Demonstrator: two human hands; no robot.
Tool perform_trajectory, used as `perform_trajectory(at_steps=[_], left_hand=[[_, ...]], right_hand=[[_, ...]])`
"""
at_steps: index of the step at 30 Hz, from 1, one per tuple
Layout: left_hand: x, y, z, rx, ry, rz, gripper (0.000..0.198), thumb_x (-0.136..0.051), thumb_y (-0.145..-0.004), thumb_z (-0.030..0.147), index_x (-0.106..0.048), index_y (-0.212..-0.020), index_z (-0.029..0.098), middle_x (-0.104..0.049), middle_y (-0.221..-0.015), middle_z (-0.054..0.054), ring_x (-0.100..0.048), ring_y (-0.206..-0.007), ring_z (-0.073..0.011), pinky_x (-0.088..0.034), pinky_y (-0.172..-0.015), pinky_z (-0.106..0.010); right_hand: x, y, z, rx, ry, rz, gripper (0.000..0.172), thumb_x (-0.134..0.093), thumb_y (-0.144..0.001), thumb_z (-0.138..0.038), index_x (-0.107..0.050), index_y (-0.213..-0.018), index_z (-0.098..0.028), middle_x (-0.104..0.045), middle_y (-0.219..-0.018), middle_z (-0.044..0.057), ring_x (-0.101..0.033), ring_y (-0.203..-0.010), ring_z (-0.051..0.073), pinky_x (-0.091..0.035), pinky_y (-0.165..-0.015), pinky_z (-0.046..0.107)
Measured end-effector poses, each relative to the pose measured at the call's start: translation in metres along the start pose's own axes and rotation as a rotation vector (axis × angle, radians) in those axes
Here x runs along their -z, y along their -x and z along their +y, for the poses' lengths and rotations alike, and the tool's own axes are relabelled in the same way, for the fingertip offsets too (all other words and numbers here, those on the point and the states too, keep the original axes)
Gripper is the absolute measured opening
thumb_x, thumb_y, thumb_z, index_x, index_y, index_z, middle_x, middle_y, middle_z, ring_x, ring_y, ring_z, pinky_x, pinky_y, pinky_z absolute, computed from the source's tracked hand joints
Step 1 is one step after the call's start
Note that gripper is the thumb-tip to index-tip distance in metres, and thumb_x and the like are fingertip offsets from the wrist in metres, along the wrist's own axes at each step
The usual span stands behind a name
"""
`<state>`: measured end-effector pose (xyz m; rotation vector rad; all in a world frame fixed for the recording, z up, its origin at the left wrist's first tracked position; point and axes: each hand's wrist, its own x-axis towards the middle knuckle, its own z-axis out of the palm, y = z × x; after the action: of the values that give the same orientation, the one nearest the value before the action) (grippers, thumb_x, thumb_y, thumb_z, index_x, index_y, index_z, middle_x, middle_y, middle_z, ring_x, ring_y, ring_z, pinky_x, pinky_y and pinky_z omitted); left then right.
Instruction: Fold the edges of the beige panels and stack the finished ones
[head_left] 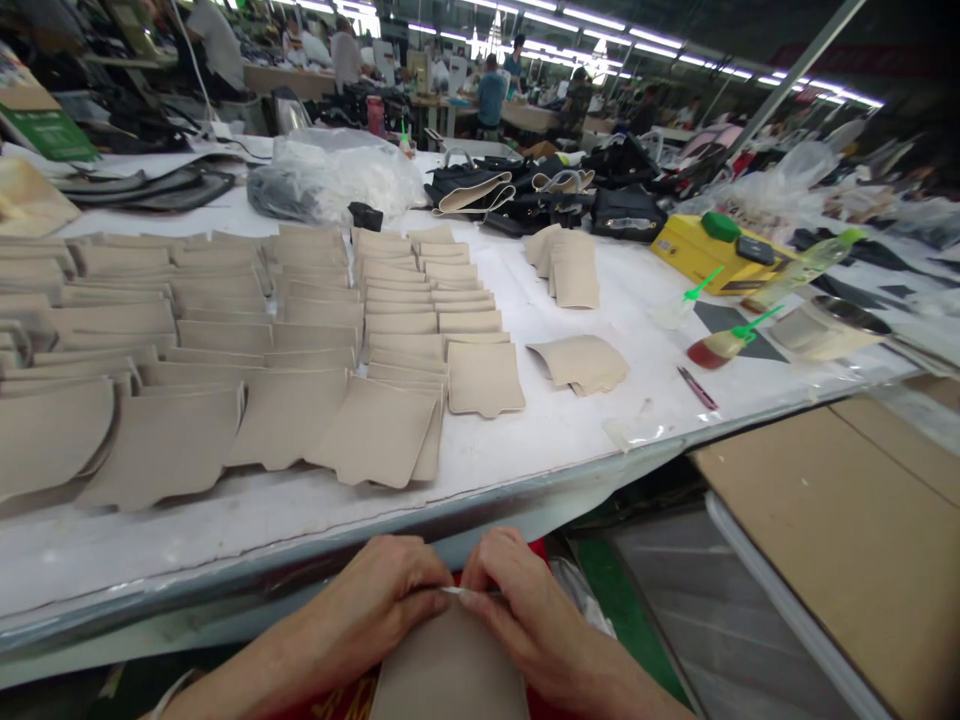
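Below the table's front edge, my left hand [382, 595] and my right hand [521, 600] both pinch the top edge of one beige cut leather piece [450, 665], fingers curled and pressed together at a thin pale strip along that edge. The piece lies over my lap, over something red. On the white table [525, 440] above, several rows of matching beige pieces [225, 330] overlap from the left to the middle. Two small stacks of the same pieces [571, 265] lie apart to the right.
Two squeeze bottles with green nozzles [724, 343], a pink pen [697, 388], a yellow box [705, 255], a round metal tin [851, 313] and black leather parts [555, 200] sit on the right and far side. Brown boards [832, 520] lie at lower right. Other people work far behind.
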<state>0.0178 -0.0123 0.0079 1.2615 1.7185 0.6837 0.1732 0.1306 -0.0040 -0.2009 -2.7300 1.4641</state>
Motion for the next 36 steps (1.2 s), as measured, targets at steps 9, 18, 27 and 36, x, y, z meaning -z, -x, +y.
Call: perform_trajectory(at_steps=[9, 18, 27, 36], left_hand=[[-0.004, -0.006, -0.005, -0.017, -0.009, -0.031, 0.022, -0.052, -0.093, 0.027, -0.072, -0.084, 0.02, -0.069, -0.084, -0.001, -0.061, -0.081, -0.0163, -0.038, -0.074, -0.023], [-0.004, -0.001, -0.013, 0.004, 0.008, -0.039, 0.028, -0.049, -0.094, 0.03, -0.07, -0.081, 0.018, -0.067, -0.08, -0.001, -0.06, -0.077, -0.0159, -0.038, -0.071, -0.022], [-0.011, -0.011, 0.0, -0.004, -0.243, -0.063, 0.022, -0.053, -0.094, 0.026, -0.072, -0.085, 0.023, -0.07, -0.08, -0.001, -0.062, -0.078, -0.0179, -0.036, -0.068, -0.025], [-0.023, -0.019, -0.004, -0.074, -0.166, -0.075, 0.039, -0.048, -0.098, 0.038, -0.057, -0.064, 0.019, -0.052, -0.059, 0.005, -0.048, -0.056, -0.0118, -0.027, -0.057, -0.025]], right_hand=[[0.01, 0.005, 0.007, 0.019, 0.158, -0.122, 0.005, -0.064, -0.089, -0.014, -0.062, -0.09, -0.018, -0.065, -0.088, 0.0, -0.056, -0.092, 0.017, -0.035, -0.09, 0.034], [0.017, 0.014, 0.018, 0.007, 0.206, -0.105, 0.009, -0.063, -0.092, -0.017, -0.065, -0.083, -0.019, -0.068, -0.077, -0.003, -0.058, -0.081, 0.014, -0.031, -0.086, 0.034], [0.008, 0.019, 0.032, 0.06, 0.129, -0.025, 0.02, -0.063, -0.092, -0.026, -0.063, -0.075, -0.017, -0.064, -0.071, -0.002, -0.055, -0.075, 0.014, -0.03, -0.079, 0.031], [0.009, 0.025, 0.037, 0.003, 0.015, -0.011, 0.049, -0.047, -0.096, -0.054, -0.06, -0.068, -0.017, -0.061, -0.066, 0.0, -0.053, -0.069, 0.014, -0.032, -0.07, 0.028]])
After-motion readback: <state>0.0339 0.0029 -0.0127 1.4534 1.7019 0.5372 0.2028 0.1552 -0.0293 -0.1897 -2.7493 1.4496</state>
